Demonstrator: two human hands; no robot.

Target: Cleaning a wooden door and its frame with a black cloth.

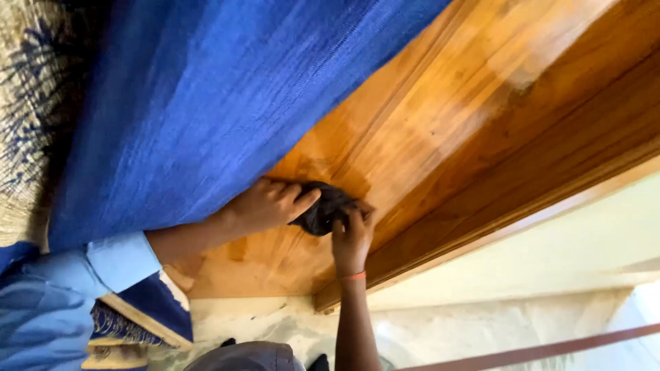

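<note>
A crumpled dark cloth (pixel 323 206) is pressed against a glossy brown wooden door panel (pixel 447 117). My left hand (pixel 265 205) reaches in from the left, out of a light blue sleeve, with its thumb and fingers on the cloth's left side. Coming up from below, my right hand (pixel 352 240) wears an orange band at the wrist and grips the cloth's right edge. Both hands hold the cloth against the wood.
A blue curtain (pixel 206 103) hangs over the door's left part, just above my left hand. A straw-coloured woven fabric (pixel 20 137) lies at the far left. A pale wall (pixel 550 247) borders the door frame. A grey rounded object (pixel 240 356) and a reddish bar (pixel 536 352) sit at the bottom.
</note>
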